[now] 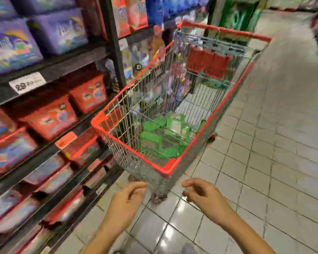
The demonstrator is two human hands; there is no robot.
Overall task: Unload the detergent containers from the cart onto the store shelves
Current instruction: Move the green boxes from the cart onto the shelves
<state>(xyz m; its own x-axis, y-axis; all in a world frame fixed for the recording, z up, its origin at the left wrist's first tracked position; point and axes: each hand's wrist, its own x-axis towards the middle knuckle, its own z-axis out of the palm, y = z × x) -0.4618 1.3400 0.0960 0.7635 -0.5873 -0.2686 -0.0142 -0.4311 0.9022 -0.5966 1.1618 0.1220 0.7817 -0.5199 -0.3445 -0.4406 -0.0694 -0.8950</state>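
Observation:
A wire shopping cart with a red rim [173, 168] stands in the aisle right in front of me. Several green detergent containers [162, 136] lie at the bottom of its near end. My left hand [125, 200] and my right hand [204, 195] hover just below the cart's near corner, apart from it. Both hands hold nothing, with their fingers loosely curled and apart. The picture is blurred.
Dark store shelves [50, 70] run along the left, packed with purple bags [13, 46] and red detergent packs [51, 118]. A white price tag [28, 82] hangs on a shelf edge. Pale floor tiles [273, 162] stretch to the right.

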